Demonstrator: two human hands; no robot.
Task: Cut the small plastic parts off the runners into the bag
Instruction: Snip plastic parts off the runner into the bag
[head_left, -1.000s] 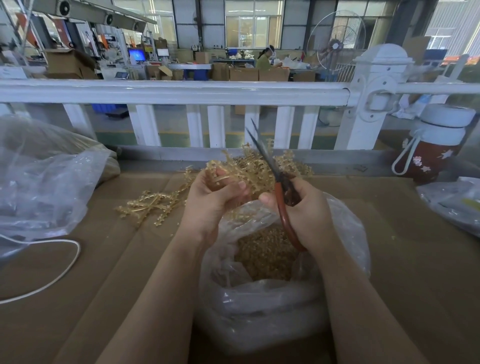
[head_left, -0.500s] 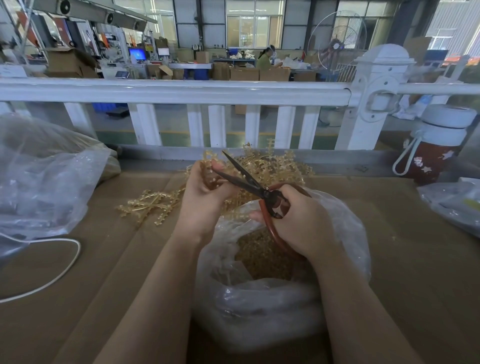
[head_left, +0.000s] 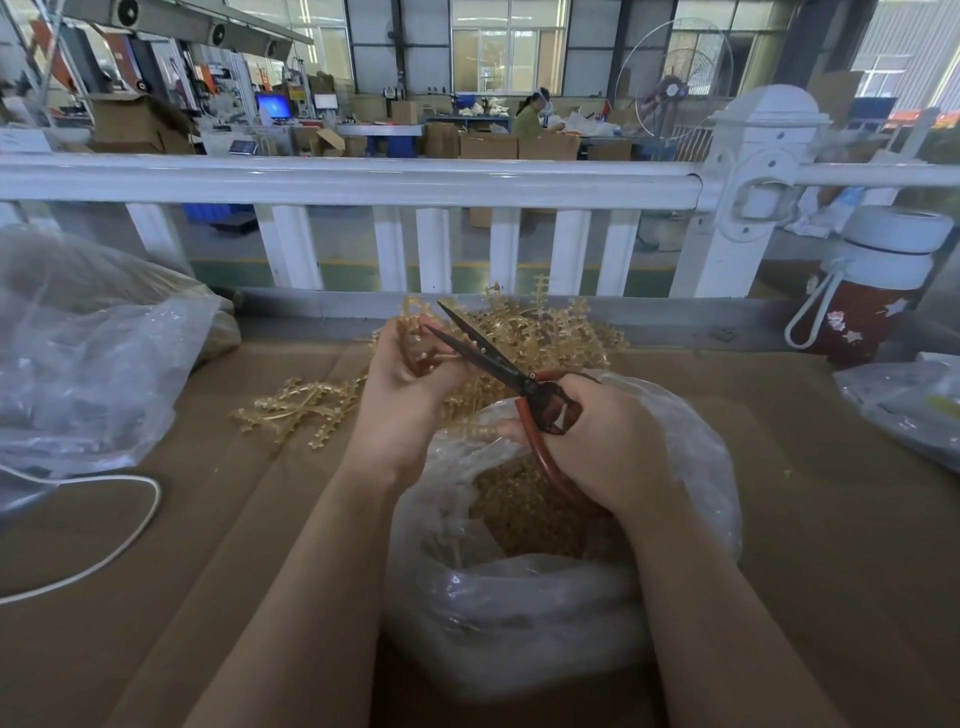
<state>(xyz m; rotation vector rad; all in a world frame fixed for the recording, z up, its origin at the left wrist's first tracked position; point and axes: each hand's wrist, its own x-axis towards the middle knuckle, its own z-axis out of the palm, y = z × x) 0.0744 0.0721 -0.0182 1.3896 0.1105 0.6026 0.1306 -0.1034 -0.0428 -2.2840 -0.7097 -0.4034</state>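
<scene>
You are working at a cardboard-covered table (head_left: 779, 519), and the clear plastic bag (head_left: 519, 613) is sitting open right under your wrists, already holding a bed of small amber parts (head_left: 524, 514). Behind it, a heap of uncut runners (head_left: 561, 332) is lying against the far edge, with one loose runner (head_left: 296, 410) just to its left. Your right hand (head_left: 608, 447) is curling its fingers through the red handles of the scissors (head_left: 498, 364), whose dark blades are standing apart and reaching toward your other hand. Your left hand (head_left: 410, 395) is pinching a runner (head_left: 415, 332) between curled fingers, above the bag's far lip. That runner is likely handling as light, thin and springy, so you are best gripping it on the bare stem close to the cut, where it will flex least, keeping fingertips clear of the blades.
</scene>
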